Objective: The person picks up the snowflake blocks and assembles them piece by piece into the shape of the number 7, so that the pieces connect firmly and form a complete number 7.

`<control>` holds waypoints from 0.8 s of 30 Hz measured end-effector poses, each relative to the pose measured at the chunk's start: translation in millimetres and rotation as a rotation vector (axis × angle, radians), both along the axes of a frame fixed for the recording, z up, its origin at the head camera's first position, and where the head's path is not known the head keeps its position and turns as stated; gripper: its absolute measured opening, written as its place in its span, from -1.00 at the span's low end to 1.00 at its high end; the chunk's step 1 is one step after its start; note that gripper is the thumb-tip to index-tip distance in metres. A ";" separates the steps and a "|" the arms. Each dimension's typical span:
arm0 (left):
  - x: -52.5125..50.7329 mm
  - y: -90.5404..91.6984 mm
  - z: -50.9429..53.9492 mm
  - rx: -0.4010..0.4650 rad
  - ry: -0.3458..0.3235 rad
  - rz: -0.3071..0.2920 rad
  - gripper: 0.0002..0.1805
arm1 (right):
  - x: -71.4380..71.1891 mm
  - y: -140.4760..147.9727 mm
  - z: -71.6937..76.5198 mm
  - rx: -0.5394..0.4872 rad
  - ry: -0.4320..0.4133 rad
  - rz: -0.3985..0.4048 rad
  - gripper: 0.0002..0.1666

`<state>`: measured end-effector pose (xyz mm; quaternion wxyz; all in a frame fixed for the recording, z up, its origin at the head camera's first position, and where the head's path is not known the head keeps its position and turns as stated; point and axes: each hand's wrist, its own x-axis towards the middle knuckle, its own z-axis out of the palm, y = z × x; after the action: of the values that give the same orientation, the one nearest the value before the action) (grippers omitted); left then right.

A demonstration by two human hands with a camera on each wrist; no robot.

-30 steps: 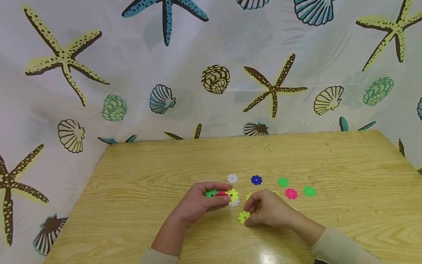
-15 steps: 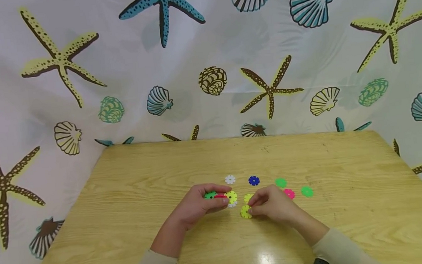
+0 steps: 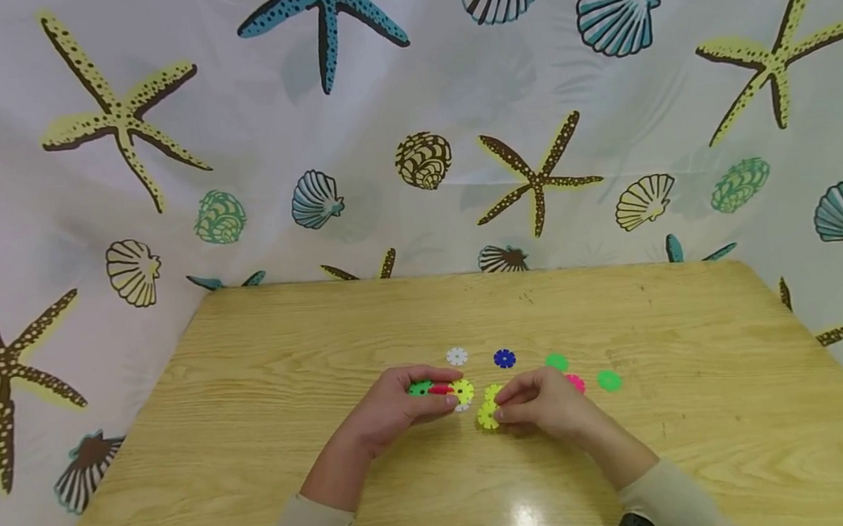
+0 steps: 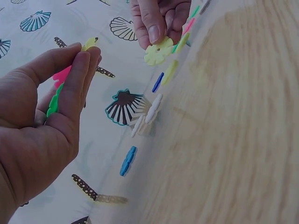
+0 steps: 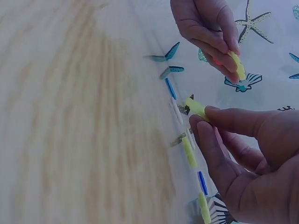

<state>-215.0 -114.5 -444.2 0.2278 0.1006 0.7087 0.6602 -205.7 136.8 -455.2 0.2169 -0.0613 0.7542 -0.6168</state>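
My left hand grips a short chain of notched plastic discs: a green disc, a red-pink disc set edge-on, and a yellow disc at its right end. The left wrist view shows the green disc between thumb and fingers, partly covered by them. To the right, my right hand pinches a loose yellow disc by its edge. In the right wrist view that yellow disc is held at thumb and fingertip, apart from the left hand's chain.
Loose discs lie on the wooden table beyond the hands: white, dark blue, green, pink and yellow. A light blue disc shows in the left wrist view. Shell-printed cloth borders the table.
My right hand has moved the yellow disc slightly forward, closer to the level of the left hand's chain. The left hand has stayed almost still.
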 end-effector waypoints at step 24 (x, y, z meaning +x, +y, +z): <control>-0.8 3.7 -2.7 -0.078 0.016 0.002 -0.51 | -1.5 5.3 11.3 -0.022 0.054 -0.004 -0.69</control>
<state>-215.7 -110.8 -446.9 0.2252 0.0964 0.7356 0.6316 -207.2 142.1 -443.9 0.1945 -0.0787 0.7532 -0.6235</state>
